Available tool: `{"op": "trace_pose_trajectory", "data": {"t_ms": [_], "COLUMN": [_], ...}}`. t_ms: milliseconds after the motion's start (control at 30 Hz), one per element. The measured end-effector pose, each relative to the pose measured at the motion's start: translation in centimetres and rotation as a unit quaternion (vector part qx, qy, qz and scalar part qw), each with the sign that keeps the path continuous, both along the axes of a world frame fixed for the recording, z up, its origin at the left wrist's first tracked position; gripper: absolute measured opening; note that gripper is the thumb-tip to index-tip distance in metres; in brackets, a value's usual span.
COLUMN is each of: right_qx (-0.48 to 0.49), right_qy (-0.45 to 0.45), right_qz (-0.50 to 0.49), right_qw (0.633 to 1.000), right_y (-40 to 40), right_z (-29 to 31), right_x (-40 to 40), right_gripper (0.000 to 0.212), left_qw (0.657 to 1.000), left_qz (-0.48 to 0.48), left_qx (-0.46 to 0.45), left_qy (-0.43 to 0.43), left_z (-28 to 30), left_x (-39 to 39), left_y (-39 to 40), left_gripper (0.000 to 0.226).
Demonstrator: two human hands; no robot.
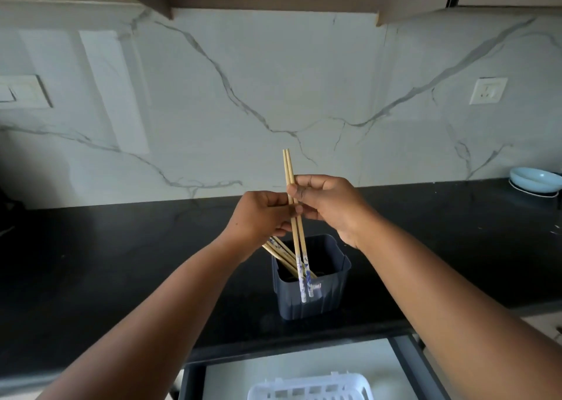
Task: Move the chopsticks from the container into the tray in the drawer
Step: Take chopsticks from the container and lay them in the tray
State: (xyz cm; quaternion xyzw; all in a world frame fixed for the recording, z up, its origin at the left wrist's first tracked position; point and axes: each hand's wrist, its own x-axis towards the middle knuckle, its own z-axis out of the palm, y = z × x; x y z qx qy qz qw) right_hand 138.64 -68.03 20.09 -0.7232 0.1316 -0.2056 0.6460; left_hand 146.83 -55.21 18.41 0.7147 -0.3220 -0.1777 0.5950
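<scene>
Both hands meet above the dark container (311, 290) on the black counter (121, 262). Nearest the camera, below the counter's front edge, the drawer (304, 366) stands open with the white slotted tray (310, 387) inside, only its far end in view. Just beyond it, the container sits close to the counter's front edge, and several chopsticks (281, 255) lean in it toward its left rim.

Above that, the right hand (328, 208) pinches a pair of chopsticks (296, 226) between thumb and fingers, roughly upright, their blue-patterned ends hanging in front of the container's near wall and their plain ends pointing up toward the marble backsplash (273, 95). The left hand (261, 214) has its fingers curled at the same pair, just below the right hand's pinch; it seems to be steadying or aligning them, though its fingertips are partly hidden.

To do this step well, the two sticks should be squared together with ends level before travelling, then held by one firm grip near the middle. The pair should tilt toward level on the way down, so that it lies flat along the tray rather than dropping in end-first. The leaning sticks should be left undisturbed, as knocking them could tip the light container.
</scene>
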Motion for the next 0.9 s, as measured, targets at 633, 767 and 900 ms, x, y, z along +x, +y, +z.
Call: {"op": "trace_pose_trajectory", "data": {"t_ms": [633, 767, 900], "right_qx": [-0.012, -0.254, -0.361], "right_qy": [0.193, 0.297, 0.408], "right_qz": [0.089, 0.128, 0.206], "right_qw": [0.977, 0.912, 0.813], "right_y": [-1.1, -0.9, -0.7], "right_z": [-11.3, -18.0, -24.2], "right_x": [-5.9, -9.2, -11.3], "right_gripper": [0.009, 0.007, 0.022], "left_qw": [0.928, 0.873, 0.864], "left_qz": [-0.003, 0.04, 0.057], "left_qx": [-0.006, 0.03, 0.221], "left_qy": [-0.373, -0.485, -0.449], "left_z": [-7.1, -12.4, -18.3], "left_x": [1.0, 3.5, 4.9], "left_y": [2.6, 6.1, 6.7], "left_gripper": [0.029, 0.043, 0.048]}}
